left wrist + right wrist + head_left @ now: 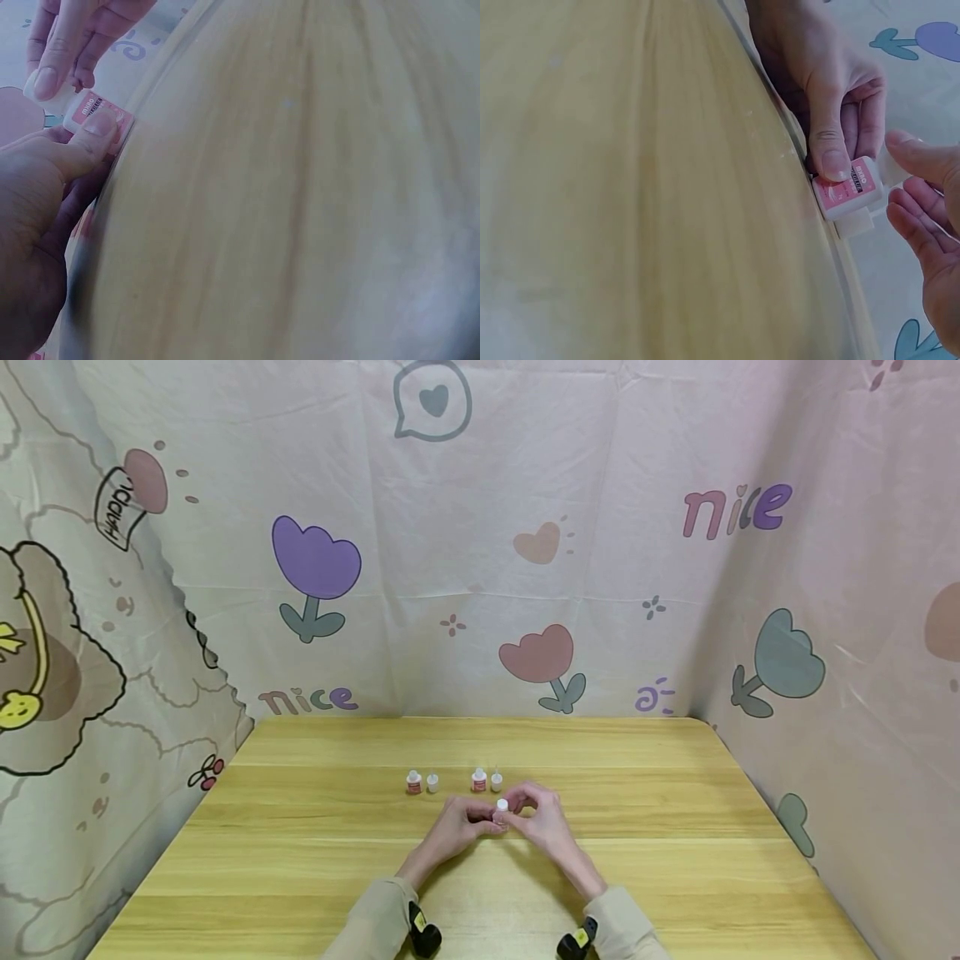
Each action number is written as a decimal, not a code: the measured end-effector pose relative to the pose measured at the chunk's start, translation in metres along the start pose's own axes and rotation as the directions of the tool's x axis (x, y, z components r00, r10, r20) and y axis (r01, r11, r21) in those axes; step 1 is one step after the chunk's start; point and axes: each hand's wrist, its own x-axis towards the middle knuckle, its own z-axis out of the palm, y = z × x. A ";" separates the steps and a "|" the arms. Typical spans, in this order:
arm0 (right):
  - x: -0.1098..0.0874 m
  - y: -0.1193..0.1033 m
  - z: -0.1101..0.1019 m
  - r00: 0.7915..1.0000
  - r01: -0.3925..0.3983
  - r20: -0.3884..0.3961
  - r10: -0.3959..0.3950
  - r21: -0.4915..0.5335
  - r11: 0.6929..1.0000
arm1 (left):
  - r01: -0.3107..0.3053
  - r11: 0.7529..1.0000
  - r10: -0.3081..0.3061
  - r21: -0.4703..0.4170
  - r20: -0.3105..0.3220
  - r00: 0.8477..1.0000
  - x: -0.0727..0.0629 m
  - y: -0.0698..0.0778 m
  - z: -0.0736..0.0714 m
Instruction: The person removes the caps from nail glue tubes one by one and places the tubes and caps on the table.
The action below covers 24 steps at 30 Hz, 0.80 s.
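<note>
Between my two hands is a small white bottle point(847, 191) with a pink label, held above the wooden table. My left hand point(457, 821) grips its body, the thumb lying across the label. My right hand point(543, 821) pinches the bottle's white cap point(34, 86) between thumb and fingers. In the right wrist view the cap sits at the bottle's neck, partly covered by the fingers; whether it is loose I cannot tell. Just beyond the hands stand two similar bottles, a left one point(414, 783) and a right one point(479, 782), without caps on them.
Beside the left bottle stands a white cap point(432, 784). Another cap point(497, 782), with a thin tip pointing up, is next to the right bottle. The wooden table point(300, 860) meets a patterned cloth point(450, 543) at its back and sides.
</note>
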 end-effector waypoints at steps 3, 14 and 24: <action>0.000 -0.001 0.000 1.000 0.009 0.001 -0.009 -0.013 1.000 | 0.006 1.000 -0.006 -0.009 -0.003 1.000 0.000 -0.001 0.001; 0.001 0.000 0.001 0.997 0.077 -0.004 -0.077 -0.018 0.997 | 0.014 1.000 -0.014 -0.010 0.000 1.000 0.000 -0.001 0.000; 0.000 0.002 0.001 0.999 0.050 0.000 -0.050 -0.006 0.999 | -0.003 1.000 0.003 0.000 -0.009 1.000 0.000 -0.002 0.001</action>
